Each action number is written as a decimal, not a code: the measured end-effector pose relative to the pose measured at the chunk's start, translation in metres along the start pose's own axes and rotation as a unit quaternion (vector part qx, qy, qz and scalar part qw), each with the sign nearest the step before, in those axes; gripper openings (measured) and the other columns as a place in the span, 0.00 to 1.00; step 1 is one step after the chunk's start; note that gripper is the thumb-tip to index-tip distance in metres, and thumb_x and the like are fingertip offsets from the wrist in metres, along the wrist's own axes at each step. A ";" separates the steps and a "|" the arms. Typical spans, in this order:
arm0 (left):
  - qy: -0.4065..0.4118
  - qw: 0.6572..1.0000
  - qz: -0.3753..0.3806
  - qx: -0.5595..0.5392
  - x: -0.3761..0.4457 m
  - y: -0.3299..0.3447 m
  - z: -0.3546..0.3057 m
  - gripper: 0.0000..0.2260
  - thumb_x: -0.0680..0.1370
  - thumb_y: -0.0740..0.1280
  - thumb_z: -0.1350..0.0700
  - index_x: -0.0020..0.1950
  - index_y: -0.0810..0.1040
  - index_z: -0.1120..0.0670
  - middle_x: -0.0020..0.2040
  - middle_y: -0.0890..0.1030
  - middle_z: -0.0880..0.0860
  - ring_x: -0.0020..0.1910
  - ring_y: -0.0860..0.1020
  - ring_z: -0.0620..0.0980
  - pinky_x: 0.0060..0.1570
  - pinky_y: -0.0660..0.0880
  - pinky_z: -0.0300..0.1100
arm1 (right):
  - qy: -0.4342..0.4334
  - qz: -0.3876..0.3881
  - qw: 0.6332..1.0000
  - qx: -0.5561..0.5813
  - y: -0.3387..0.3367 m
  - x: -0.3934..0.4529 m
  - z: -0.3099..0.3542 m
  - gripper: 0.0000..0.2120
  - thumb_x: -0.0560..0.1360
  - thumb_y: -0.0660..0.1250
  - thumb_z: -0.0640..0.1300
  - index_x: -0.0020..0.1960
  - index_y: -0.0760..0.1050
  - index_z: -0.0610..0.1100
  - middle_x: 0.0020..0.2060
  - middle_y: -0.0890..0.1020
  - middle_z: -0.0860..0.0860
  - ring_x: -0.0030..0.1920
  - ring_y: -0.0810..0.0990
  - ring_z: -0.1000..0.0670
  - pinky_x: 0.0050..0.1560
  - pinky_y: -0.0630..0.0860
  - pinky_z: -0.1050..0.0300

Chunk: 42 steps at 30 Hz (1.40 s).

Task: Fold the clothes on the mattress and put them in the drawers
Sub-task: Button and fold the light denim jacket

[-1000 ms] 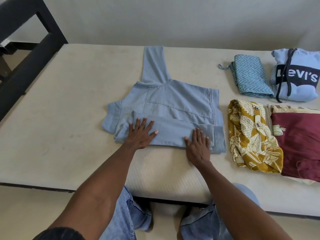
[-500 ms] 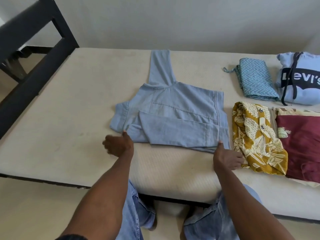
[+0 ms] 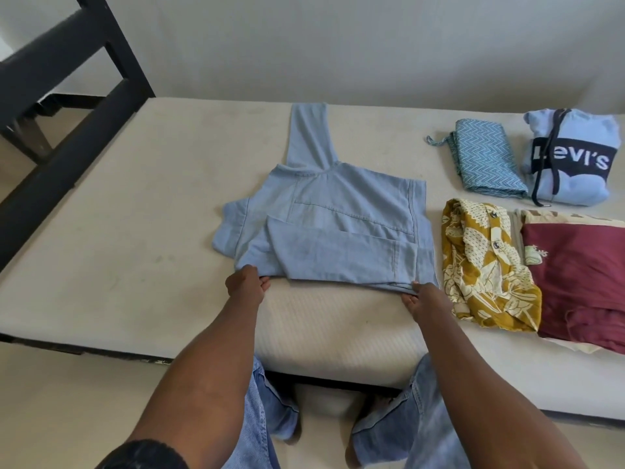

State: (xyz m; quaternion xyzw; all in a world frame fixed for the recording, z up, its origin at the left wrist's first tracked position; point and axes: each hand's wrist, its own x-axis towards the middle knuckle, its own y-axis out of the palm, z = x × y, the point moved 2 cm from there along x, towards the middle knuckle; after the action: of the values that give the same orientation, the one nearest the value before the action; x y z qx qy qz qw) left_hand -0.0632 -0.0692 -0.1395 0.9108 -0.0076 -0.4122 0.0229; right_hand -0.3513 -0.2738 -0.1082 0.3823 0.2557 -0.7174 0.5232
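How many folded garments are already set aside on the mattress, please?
4: zigzag blue cloth far right, Levi's hoodie beside it, mustard shirt nearer, maroon garment at the right edge; others may lie beyond the frame.

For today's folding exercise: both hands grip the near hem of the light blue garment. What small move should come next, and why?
Probably lift the hem and fold it away toward the hood. The left hand and right hand pinch the near corners of the light blue garment, whose sleeves are already folded in.
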 end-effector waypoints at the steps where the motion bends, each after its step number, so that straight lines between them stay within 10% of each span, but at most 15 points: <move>1: 0.002 1.000 -0.010 -0.005 -0.004 -0.002 0.001 0.17 0.76 0.66 0.67 0.65 0.74 0.63 0.52 0.79 0.62 0.42 0.81 0.57 0.48 0.80 0.54 | -0.017 -0.005 0.999 -0.034 -0.004 0.000 0.001 0.19 0.73 0.69 0.28 0.62 0.70 0.36 0.54 0.77 0.43 0.54 0.78 0.43 0.47 0.81 0.49; 5: 0.004 0.998 -0.067 0.014 -0.020 -0.012 0.013 0.09 0.76 0.64 0.65 0.56 0.76 0.60 0.41 0.77 0.58 0.36 0.79 0.54 0.37 0.80 0.48 | -0.070 0.047 0.981 -0.177 -0.014 0.007 0.000 0.10 0.74 0.67 0.45 0.40 0.68 0.44 0.58 0.78 0.35 0.56 0.78 0.36 0.57 0.78 0.52; 9: 0.067 0.963 -0.170 0.200 -0.034 -0.008 0.017 0.20 0.75 0.68 0.61 0.66 0.69 0.63 0.61 0.76 0.63 0.56 0.78 0.61 0.53 0.76 0.53 | -0.167 -0.090 0.930 -0.315 -0.015 -0.004 -0.001 0.20 0.76 0.67 0.37 0.64 0.64 0.36 0.67 0.70 0.35 0.64 0.72 0.36 0.55 0.75 0.57; 12: 0.311 0.830 -0.210 0.412 -0.041 0.011 0.009 0.24 0.77 0.67 0.59 0.70 0.65 0.61 0.68 0.67 0.65 0.65 0.68 0.65 0.62 0.66 0.57 | -0.369 -0.146 0.787 -0.473 0.008 -0.023 -0.001 0.30 0.72 0.68 0.39 0.71 0.60 0.39 0.68 0.65 0.37 0.66 0.66 0.37 0.65 0.66 0.43; 14: 0.542 0.657 -0.098 0.515 -0.032 0.032 0.010 0.19 0.78 0.65 0.55 0.68 0.72 0.58 0.66 0.71 0.62 0.64 0.70 0.63 0.62 0.68 0.57 | -0.517 -0.009 0.627 -0.583 0.022 -0.012 -0.012 0.22 0.77 0.64 0.43 0.69 0.66 0.42 0.67 0.68 0.41 0.65 0.67 0.40 0.63 0.67 0.44; 16: 0.616 0.524 0.041 0.587 -0.013 0.045 0.014 0.15 0.80 0.60 0.51 0.59 0.80 0.56 0.58 0.79 0.60 0.58 0.77 0.61 0.58 0.73 0.53 | -0.552 0.086 0.507 -0.656 0.029 0.008 -0.017 0.16 0.81 0.58 0.49 0.66 0.73 0.44 0.65 0.73 0.45 0.63 0.70 0.42 0.60 0.70 0.46; 17: 0.593 0.518 0.080 0.611 -0.008 0.046 0.013 0.16 0.80 0.58 0.50 0.52 0.82 0.57 0.52 0.82 0.59 0.52 0.80 0.60 0.54 0.75 0.51 | -0.551 0.090 0.482 -0.675 0.029 0.015 -0.014 0.15 0.82 0.56 0.48 0.62 0.76 0.44 0.62 0.76 0.46 0.60 0.73 0.42 0.58 0.71 0.48; 19: 0.550 0.543 0.058 0.632 0.000 0.053 0.001 0.17 0.81 0.60 0.52 0.39 0.81 0.58 0.39 0.83 0.59 0.39 0.81 0.60 0.44 0.75 0.49 | -0.543 0.030 0.501 -0.674 0.036 0.024 -0.001 0.15 0.82 0.55 0.44 0.53 0.80 0.41 0.54 0.80 0.42 0.52 0.76 0.42 0.52 0.72 0.49; 22: 0.596 0.465 0.012 0.655 0.006 0.090 -0.020 0.13 0.78 0.63 0.57 0.34 0.78 0.58 0.31 0.79 0.57 0.32 0.79 0.58 0.38 0.73 0.49 | -0.523 -0.078 0.528 -0.665 0.065 0.029 0.027 0.13 0.77 0.57 0.41 0.45 0.80 0.38 0.46 0.81 0.41 0.48 0.75 0.41 0.51 0.68 0.48; 26: 0.621 0.450 0.124 0.630 0.022 0.175 -0.048 0.07 0.75 0.64 0.66 0.49 0.80 0.60 0.45 0.81 0.59 0.48 0.78 0.60 0.47 0.70 0.51 | -0.567 0.021 0.542 -0.620 0.135 0.051 0.063 0.16 0.73 0.58 0.32 0.59 0.76 0.36 0.57 0.78 0.41 0.57 0.73 0.40 0.55 0.69 0.49; 30: 0.575 0.434 0.212 0.660 0.043 0.246 -0.058 0.16 0.82 0.57 0.62 0.70 0.73 0.60 0.69 0.74 0.59 0.69 0.69 0.58 0.66 0.64 0.49 | -0.539 0.157 0.453 -0.692 0.188 0.098 0.097 0.17 0.82 0.53 0.38 0.68 0.70 0.37 0.71 0.70 0.41 0.67 0.69 0.38 0.63 0.68 0.45; 33: 0.520 0.443 0.205 0.701 0.077 0.259 -0.062 0.15 0.83 0.56 0.57 0.68 0.74 0.57 0.66 0.76 0.58 0.64 0.74 0.58 0.64 0.68 0.50 | -0.487 0.118 0.434 -0.749 0.195 0.130 0.119 0.20 0.84 0.50 0.45 0.74 0.65 0.41 0.76 0.63 0.45 0.73 0.63 0.41 0.68 0.65 0.44; 37: 0.595 0.420 0.122 0.674 0.086 0.283 -0.072 0.12 0.81 0.57 0.63 0.56 0.79 0.58 0.51 0.82 0.60 0.53 0.79 0.60 0.57 0.69 0.50 | -0.519 0.016 0.525 -0.675 0.214 0.133 0.133 0.14 0.75 0.59 0.37 0.57 0.78 0.41 0.57 0.76 0.39 0.58 0.74 0.37 0.51 0.68 0.51; 42: 0.605 0.369 0.212 0.673 0.095 0.338 -0.087 0.24 0.77 0.61 0.67 0.74 0.69 0.55 0.74 0.69 0.55 0.75 0.60 0.56 0.71 0.58 0.49 | -0.531 0.051 0.430 -0.729 0.239 0.157 0.153 0.27 0.74 0.63 0.38 0.72 0.65 0.40 0.75 0.61 0.41 0.74 0.57 0.40 0.71 0.55 0.44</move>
State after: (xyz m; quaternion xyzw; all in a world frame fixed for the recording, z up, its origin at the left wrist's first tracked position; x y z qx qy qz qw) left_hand 0.0663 -0.4066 -0.1375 0.5993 -0.4593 0.4089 -0.5125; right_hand -0.1938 -0.5552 -0.1407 -0.5848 0.3356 -0.2981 0.6757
